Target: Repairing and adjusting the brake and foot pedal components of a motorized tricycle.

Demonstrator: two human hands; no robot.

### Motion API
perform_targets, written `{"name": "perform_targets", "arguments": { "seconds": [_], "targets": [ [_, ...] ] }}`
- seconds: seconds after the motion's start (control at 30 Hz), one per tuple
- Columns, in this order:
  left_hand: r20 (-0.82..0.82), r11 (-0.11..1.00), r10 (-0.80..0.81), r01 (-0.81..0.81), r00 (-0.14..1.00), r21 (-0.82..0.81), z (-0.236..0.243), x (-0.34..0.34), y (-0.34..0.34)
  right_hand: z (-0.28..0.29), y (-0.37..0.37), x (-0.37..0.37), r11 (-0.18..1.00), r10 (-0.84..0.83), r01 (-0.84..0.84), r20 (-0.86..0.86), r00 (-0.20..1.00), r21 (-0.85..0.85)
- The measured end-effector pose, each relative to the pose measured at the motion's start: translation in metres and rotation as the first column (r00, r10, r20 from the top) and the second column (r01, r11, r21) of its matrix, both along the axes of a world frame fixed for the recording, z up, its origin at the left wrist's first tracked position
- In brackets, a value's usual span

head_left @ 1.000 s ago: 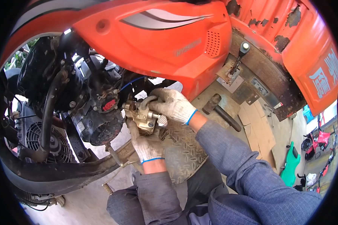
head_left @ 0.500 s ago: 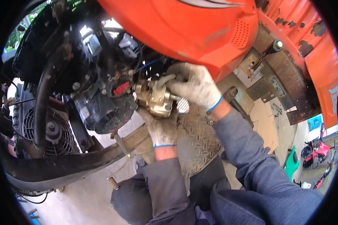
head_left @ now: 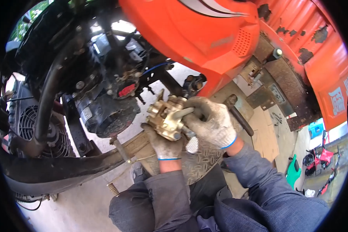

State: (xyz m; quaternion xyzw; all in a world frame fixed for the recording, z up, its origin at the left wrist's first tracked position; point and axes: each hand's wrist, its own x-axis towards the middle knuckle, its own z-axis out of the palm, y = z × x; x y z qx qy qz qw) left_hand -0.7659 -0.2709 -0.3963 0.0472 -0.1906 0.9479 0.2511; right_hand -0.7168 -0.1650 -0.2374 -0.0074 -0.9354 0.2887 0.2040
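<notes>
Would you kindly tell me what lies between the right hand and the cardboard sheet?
In the head view, a dark-handled hammer lies between the gloved right hand and the cardboard sheet.

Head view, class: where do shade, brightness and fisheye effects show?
In the head view, the dark metal engine lies largely in shade; also in the head view, the ridged pale piece by the gold-coloured metal block looks bright; the head view's fisheye rim is round and black.

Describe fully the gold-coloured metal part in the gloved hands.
The gold-coloured blocky metal part looks grimy, with a curved grey tube and a bright ribbed piece, apparently joined. Tilted, it rests in the white-gloved left hand; the white-gloved right hand touches its right side. It is right of the black engine, apart.
</notes>
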Motion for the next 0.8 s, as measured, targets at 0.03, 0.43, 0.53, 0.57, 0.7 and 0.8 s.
{"name": "perform_targets", "arguments": {
  "seconds": [0.03, 0.43, 0.53, 0.57, 0.7, 0.8],
  "targets": [
    [-0.083, 0.994, -0.022, 0.03, 0.996, 0.106, -0.007, 0.0, 0.0, -0.003, -0.003, 0.002, 0.999, 0.004, -0.006, -0.044, 0.999, -0.051],
    [0.094, 0.782, 0.182, -0.086, 0.979, -0.617, -0.039, -0.009, -0.001, -0.014, -0.038, -0.015, 0.985, 0.166, -0.16, -0.124, 0.978, 0.057],
    [0.187, 0.995, 0.085, -0.092, 0.979, 0.029, -0.038, -0.004, 0.005, -0.024, -0.042, -0.013, 0.998, 0.051, -0.048, -0.075, 0.996, 0.041],
    [0.188, 0.996, 0.08, -0.087, 0.979, 0.029, -0.037, -0.003, 0.007, -0.026, -0.043, -0.012, 0.999, 0.046, -0.043, -0.105, 0.993, 0.033],
    [0.154, 0.996, 0.087, -0.081, 0.984, -0.046, -0.026, 0.001, 0.01, -0.022, -0.042, -0.006, 0.997, 0.082, -0.081, -0.091, 0.992, 0.012],
    [0.077, 0.99, 0.086, -0.076, 0.993, -0.12, -0.019, 0.001, 0.012, -0.012, -0.036, -0.001, 0.984, 0.177, -0.176, -0.124, 0.976, 0.017]
  ]
}}
